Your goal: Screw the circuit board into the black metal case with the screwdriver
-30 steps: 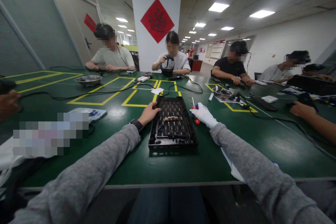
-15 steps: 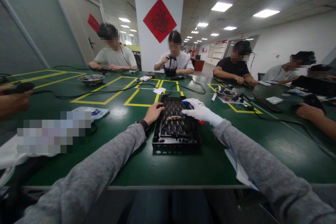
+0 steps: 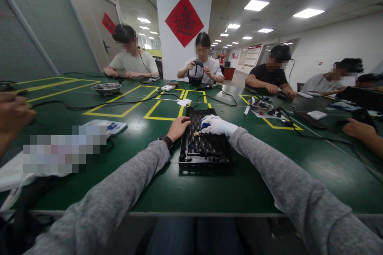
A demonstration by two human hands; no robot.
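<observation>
A black open case (image 3: pixel 206 161) lies on the green table in front of me, with rows of small shiny parts inside. My left hand (image 3: pixel 178 128) is bare, with a dark band at the wrist, and rests on the case's left edge. My right hand (image 3: pixel 216 124) wears a white glove with blue fingertips and is over the middle of the case. Its fingers are curled together at a small gold-coloured board (image 3: pixel 197 134), partly covered by the hand.
Metal bowls (image 3: pixel 107 88) (image 3: pixel 261 105) stand further back, left and right. A white paper scrap (image 3: pixel 184 102) and black cables lie beyond the case. Plastic packets (image 3: pixel 112 126) are at the left. Several people sit around the table; other hands show at both sides.
My right hand has moved left and down onto the small board, and its fingers have closed. My left hand stays on the case's edge. The view has shifted slightly.
</observation>
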